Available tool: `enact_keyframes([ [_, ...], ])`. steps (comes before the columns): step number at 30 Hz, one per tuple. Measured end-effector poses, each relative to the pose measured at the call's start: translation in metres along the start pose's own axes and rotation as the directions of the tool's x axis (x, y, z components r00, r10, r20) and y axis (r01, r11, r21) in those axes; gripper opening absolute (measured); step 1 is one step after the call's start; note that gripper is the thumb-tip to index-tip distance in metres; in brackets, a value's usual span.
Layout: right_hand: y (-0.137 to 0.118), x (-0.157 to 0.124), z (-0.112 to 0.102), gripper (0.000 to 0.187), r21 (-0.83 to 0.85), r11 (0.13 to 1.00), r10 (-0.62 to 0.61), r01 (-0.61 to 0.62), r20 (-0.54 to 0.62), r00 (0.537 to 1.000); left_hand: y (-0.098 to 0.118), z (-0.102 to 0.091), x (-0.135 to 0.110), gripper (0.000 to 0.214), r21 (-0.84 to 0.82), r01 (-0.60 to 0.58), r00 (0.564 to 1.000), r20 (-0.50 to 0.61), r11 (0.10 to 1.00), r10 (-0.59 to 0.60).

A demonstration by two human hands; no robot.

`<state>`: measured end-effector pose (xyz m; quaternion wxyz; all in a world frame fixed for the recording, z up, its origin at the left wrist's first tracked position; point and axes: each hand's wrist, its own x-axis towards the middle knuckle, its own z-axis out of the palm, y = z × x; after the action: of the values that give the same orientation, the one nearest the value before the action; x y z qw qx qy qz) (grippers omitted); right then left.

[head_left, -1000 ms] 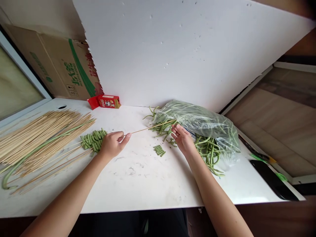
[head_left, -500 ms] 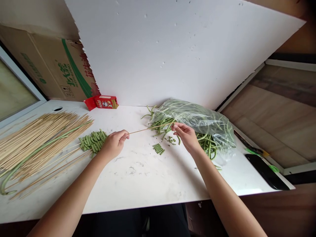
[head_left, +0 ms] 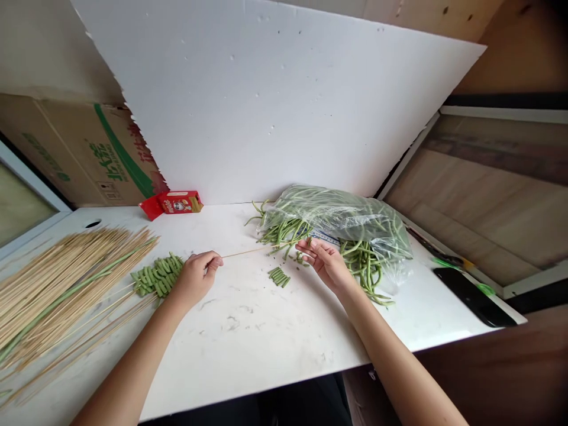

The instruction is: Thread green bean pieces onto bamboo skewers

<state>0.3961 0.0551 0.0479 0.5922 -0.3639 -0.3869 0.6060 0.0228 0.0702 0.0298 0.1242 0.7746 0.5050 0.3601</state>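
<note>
A thin stick point(head_left: 248, 253) is gripped by the left hand point(head_left: 197, 277), its fingers closed in a loose fist, and is pointed across toward the right hand point(head_left: 326, 264). There a small green piece point(head_left: 309, 241) is pinched between thumb and forefinger, the other fingers being left partly spread; whether the stick's tip is touched by it cannot be told. Below the stick, a neat row of cut bean pieces point(head_left: 279, 277) is laid on the white table point(head_left: 248, 361). Just beside the left hand, threaded bean pieces point(head_left: 156, 276) are packed together on sticks. Farther left, a broad pile of bare sticks point(head_left: 66, 266) is crossed by one long bean point(head_left: 66, 294). Behind the right hand, long green beans point(head_left: 364, 260) are partly covered by a clear plastic bag point(head_left: 346, 208). A red box point(head_left: 181, 202) is set near the upright white board point(head_left: 275, 106), and a black phone-like object point(head_left: 474, 296) is placed at far right.
</note>
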Motion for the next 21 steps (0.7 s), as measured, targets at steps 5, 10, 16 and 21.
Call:
enact_keyframes([
  [5, 0.0048, -0.0033, 0.0029, 0.033, -0.032, 0.997, 0.079, -0.077, 0.065, 0.995, 0.0020, 0.0002, -0.0002, 0.034, 0.034, 0.006, 1.000, 0.004, 0.999, -0.006],
  [10, 0.0076, -0.0034, 0.0039, 0.032, -0.034, 0.996, 0.091, -0.088, 0.077, 0.993, 0.0033, 0.0005, -0.0005, 0.032, 0.044, 0.024, 1.000, 0.012, 0.999, -0.024],
  [16, 0.0094, -0.0027, 0.0032, 0.031, -0.007, 0.995, 0.096, -0.096, 0.075, 0.993, 0.0006, 0.0005, -0.0017, 0.033, 0.046, 0.037, 0.999, 0.013, 0.998, -0.037],
  [21, 0.0093, -0.0039, 0.0028, 0.033, -0.009, 0.995, 0.101, -0.101, 0.100, 0.990, -0.0015, 0.0010, -0.0021, 0.033, 0.052, 0.051, 0.999, 0.012, 0.997, -0.052],
])
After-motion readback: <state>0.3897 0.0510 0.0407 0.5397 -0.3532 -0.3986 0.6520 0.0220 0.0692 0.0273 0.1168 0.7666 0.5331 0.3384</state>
